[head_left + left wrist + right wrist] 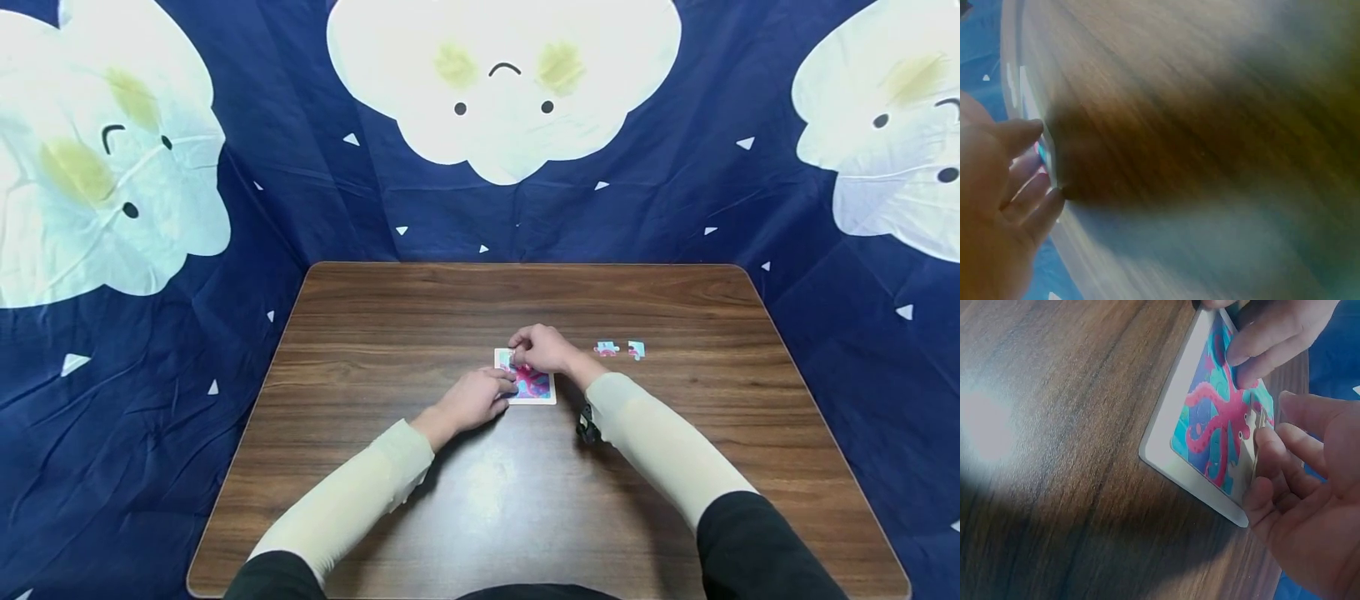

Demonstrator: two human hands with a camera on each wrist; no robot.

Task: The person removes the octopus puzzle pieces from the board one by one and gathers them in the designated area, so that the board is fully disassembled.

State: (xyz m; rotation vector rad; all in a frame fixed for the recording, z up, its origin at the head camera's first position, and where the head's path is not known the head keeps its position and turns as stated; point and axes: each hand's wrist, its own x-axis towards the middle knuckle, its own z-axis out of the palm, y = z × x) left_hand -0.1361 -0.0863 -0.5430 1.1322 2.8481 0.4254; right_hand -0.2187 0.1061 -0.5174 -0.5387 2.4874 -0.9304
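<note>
A small jigsaw puzzle (1200,428) with a pink octopus on blue lies in a white-bordered tray (553,398) at mid-table. My left hand (474,398) rests at the tray's left side, fairly straight fingers on the picture and its thumb by the near edge. Over the tray's far part, my right hand (546,350) bends its fingers and pinches a small puzzle piece (1261,420), seen nearly edge-on in the right wrist view. Those fingers hide part of the picture. In the left wrist view, the left hand (997,181) touches the tray's edge.
Two loose puzzle pieces lie right of the tray, a blue-and-pink one (606,348) and another (637,350) farther right. The wooden table (375,333) has dark blue cloth (315,208) with clouds behind and beside it. A black device (587,425) sits under the right wrist.
</note>
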